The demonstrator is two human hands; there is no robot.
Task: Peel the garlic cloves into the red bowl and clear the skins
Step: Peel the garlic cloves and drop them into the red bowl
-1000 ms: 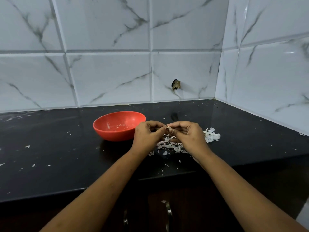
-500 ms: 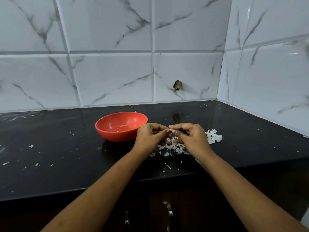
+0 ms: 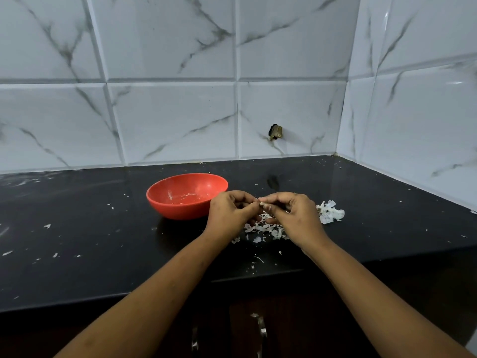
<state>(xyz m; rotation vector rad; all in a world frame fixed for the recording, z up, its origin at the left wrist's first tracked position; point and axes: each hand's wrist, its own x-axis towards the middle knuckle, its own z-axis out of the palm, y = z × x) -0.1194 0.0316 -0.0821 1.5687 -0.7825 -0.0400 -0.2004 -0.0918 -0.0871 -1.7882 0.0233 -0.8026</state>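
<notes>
The red bowl point(image 3: 185, 196) stands on the black counter point(image 3: 77, 228), with small pale bits on its bottom. Just right of it, my left hand point(image 3: 231, 211) and my right hand point(image 3: 294, 215) meet fingertip to fingertip. Between them they pinch a small garlic clove point(image 3: 262, 203), mostly hidden by the fingers. A thin strip of skin sticks up from it. Below the hands lies a pile of white garlic skins point(image 3: 265, 229). A larger clump of skins point(image 3: 330, 212) sits to the right.
Small skin flakes are scattered over the counter at the left and near its front edge point(image 3: 258, 262). White marble tile walls point(image 3: 413, 112) close the back and the right side. Cabinet handles point(image 3: 262, 332) show below the counter.
Both hands stay together over the skin pile, with only small finger movements on the clove. The bowl has not moved.
</notes>
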